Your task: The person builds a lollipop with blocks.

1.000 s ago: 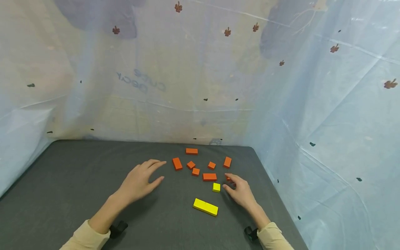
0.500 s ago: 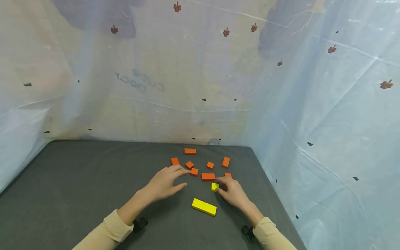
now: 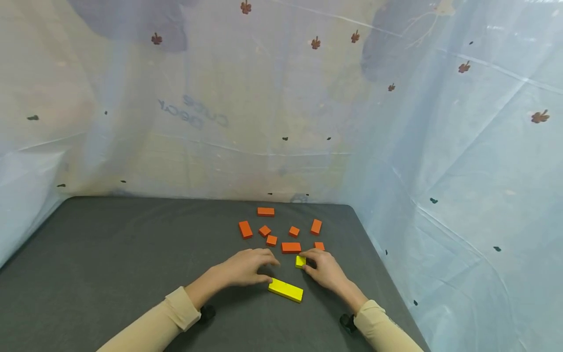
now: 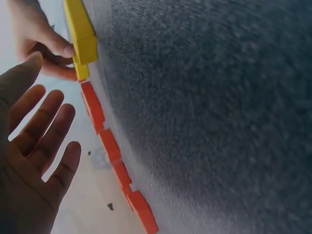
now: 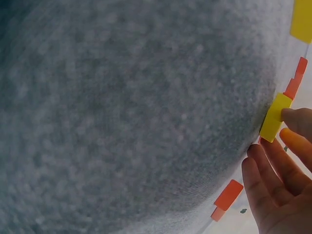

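My right hand (image 3: 327, 269) pinches a small yellow block (image 3: 300, 262) on the dark table, with the thumb on its near side and fingers curled round the far side; the right wrist view shows this small yellow block (image 5: 276, 118) against the thumb. My left hand (image 3: 246, 267) hovers with fingers spread and nothing between them, its thumb near the left end of a long yellow block (image 3: 286, 290). In the left wrist view the left hand (image 4: 39, 146) is seen palm-on, apart from the long yellow block (image 4: 81, 31).
Several orange blocks lie loosely scattered just beyond the hands, among them an oblong one (image 3: 291, 248) and a small one (image 3: 271, 240). The dark table (image 3: 132, 244) meets a hanging plastic sheet (image 3: 246, 161) at its back and right edges.
My left hand has moved right and nearer, towards the long yellow block. My right hand has shifted left from beside an orange block and taken hold of the small yellow block.
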The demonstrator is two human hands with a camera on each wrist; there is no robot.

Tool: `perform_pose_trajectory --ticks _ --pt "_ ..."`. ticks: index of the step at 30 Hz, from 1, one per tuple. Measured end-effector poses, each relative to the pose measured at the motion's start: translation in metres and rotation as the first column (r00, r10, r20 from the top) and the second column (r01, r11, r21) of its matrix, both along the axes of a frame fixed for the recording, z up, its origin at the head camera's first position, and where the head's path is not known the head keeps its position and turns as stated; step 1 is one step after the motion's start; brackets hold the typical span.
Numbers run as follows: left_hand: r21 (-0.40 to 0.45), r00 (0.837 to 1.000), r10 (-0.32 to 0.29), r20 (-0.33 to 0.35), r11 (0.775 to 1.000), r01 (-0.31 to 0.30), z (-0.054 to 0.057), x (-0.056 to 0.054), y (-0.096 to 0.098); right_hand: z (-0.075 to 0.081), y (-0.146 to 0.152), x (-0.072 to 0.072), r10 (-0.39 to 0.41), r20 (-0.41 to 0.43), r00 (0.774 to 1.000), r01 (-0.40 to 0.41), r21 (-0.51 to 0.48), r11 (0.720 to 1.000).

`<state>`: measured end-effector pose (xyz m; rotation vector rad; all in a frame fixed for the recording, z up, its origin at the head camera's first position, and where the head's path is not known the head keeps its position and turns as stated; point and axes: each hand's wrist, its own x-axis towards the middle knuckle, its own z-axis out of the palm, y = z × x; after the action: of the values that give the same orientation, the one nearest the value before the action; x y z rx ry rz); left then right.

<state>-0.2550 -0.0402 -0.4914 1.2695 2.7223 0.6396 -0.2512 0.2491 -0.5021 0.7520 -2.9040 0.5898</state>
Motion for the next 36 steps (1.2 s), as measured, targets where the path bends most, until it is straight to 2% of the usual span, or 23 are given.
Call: perform_pose_trajectory --ticks 10,22,30,36 --pt "-0.089 0.996 -0.082 0.022 0.993 0.083 -0.005 -0.001 0.013 0.000 -0.001 0.000 0.006 0.016 1.000 -0.006 0.005 1.000" --pt "-0.088 0.994 -0.100 0.040 0.991 0.104 -0.009 0.000 0.018 0.001 -0.002 0.001 0.006 -0.002 1.000 -0.006 0.015 1.000" --pt "-0.038 0.991 -0.111 0.080 0.993 0.114 -0.010 -0.002 0.008 0.001 -0.007 0.003 -0.001 -0.022 1.000 0.001 0.012 1.000" --pt "-0.001 0.992 -0.116 0.057 0.993 0.116 -0.009 -0.008 -0.015 0.006 -0.022 0.002 -0.004 -0.028 1.000 0.002 -0.057 0.998"
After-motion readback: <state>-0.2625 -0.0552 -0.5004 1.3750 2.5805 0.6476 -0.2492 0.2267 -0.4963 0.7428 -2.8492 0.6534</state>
